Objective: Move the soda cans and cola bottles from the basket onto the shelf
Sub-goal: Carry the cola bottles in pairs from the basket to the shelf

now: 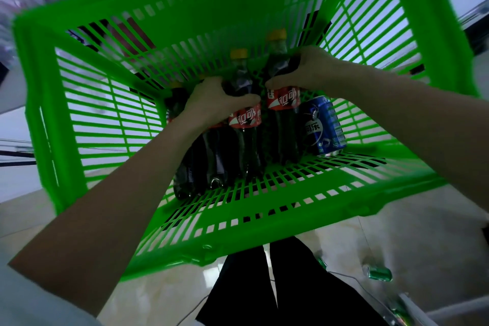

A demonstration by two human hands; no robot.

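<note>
A green slatted basket [264, 222] fills the view, seen from above. Inside lie dark cola bottles with red labels and yellow caps, side by side. My left hand [211, 100] is shut around the neck of one cola bottle [244, 140]. My right hand [304, 70] grips the shoulder of the neighbouring cola bottle [281, 124]. Another bottle [176, 103] lies further left, partly hidden under my left wrist. A blue soda can [324, 126] lies to the right of the bottles, against the basket floor. No shelf is in view.
Below the basket are my dark trouser legs [277, 286] and a pale tiled floor. A green can [378, 272] lies on the floor at the lower right, with a thin cable beside it. Blurred shapes show past the basket's walls.
</note>
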